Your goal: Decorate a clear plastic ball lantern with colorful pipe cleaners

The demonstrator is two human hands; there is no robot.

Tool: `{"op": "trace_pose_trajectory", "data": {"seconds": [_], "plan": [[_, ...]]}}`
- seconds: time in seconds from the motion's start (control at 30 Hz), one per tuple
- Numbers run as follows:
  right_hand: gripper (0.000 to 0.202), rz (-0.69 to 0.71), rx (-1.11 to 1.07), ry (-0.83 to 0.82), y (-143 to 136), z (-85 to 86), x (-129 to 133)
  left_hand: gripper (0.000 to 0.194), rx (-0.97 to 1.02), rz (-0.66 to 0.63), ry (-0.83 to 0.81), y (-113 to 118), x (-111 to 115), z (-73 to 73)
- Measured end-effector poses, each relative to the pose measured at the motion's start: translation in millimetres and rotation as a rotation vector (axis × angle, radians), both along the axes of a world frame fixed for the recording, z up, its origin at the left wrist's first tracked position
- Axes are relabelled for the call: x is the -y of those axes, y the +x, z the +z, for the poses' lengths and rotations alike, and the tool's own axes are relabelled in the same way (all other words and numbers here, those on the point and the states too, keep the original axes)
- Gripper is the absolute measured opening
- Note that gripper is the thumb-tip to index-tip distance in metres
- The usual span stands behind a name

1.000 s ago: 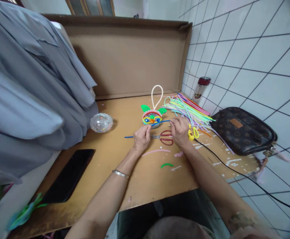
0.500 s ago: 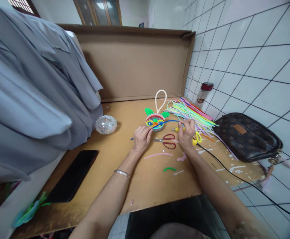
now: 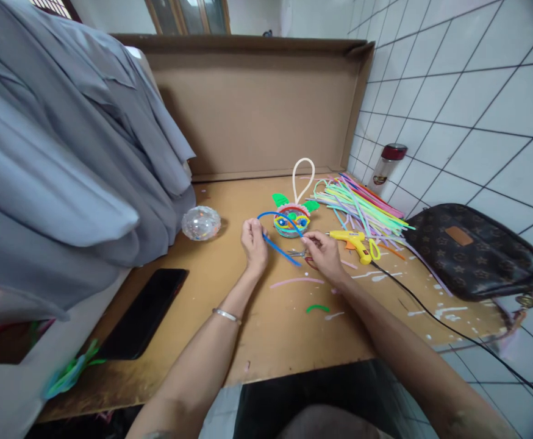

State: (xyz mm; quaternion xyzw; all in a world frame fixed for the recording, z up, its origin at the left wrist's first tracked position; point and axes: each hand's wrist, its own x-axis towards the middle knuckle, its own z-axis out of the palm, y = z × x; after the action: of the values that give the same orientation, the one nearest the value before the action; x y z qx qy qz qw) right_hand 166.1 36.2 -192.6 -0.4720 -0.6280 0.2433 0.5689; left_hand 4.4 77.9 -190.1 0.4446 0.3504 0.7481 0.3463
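A blue pipe cleaner (image 3: 281,249) is bent into a curve between my two hands. My left hand (image 3: 253,242) is closed around it, with one straight length running down and right from the fingers. The fingertips of my right hand (image 3: 322,250) pinch the other end of the arch. Just behind the arch stands a small round ornament (image 3: 292,227) with green leaf-like ears, a colourful face and a white loop (image 3: 304,160). Scissors (image 3: 311,262) with red handles lie partly hidden under my right hand. Beside that hand rests a yellow glue gun (image 3: 358,244).
A heap of coloured pipe cleaners (image 3: 358,204) lies at the back right, near a red-lidded bottle (image 3: 385,166) and a brown bag (image 3: 472,256). A clear faceted ball (image 3: 201,223) and a black phone (image 3: 145,312) are on the left. The glue gun's cord (image 3: 440,320) runs right.
My hands have come closer together, and the blue pipe cleaner went from nearly straight to an arch. My right hand moved left off the glue gun and now covers part of the scissors.
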Motion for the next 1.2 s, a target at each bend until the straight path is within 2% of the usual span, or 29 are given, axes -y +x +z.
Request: {"op": "trace_pose_trajectory", "data": {"seconds": [0.1,0.2,0.3,0.5,0.73,0.93,1.1,1.2], "plan": [[0.025,0.128,-0.138,-0.219,-10,-7.4,1,0.048,0.173,-0.098,-0.058,5,0,2.4],[0.028,0.194,-0.231,-0.345,-17,-9.7,3,0.049,0.194,-0.138,-0.062,8,2,2.2],[0.029,0.266,-0.262,-0.407,-20,-6.7,7,0.048,0.174,-0.093,-0.031,9,2,2.0],[0.029,0.404,-0.185,-0.574,-26,-6.0,16,0.051,0.221,0.014,0.008,1,-6,1.7],[0.038,0.46,-0.286,-0.685,-32,-5.2,17,0.047,0.246,0.017,-0.007,1,-8,-0.5],[0.043,0.43,-0.406,-0.736,-34,-4.8,17,0.044,0.251,0.027,-0.016,2,-6,1.4],[0.045,0.522,-0.503,-0.755,-32,-3.8,21,0.047,0.215,0.048,-0.015,-1,-5,2.3],[0.043,0.527,-0.544,-0.762,-32,-0.9,23,0.047,0.18,0.068,-0.014,-3,-6,2.8]]}}
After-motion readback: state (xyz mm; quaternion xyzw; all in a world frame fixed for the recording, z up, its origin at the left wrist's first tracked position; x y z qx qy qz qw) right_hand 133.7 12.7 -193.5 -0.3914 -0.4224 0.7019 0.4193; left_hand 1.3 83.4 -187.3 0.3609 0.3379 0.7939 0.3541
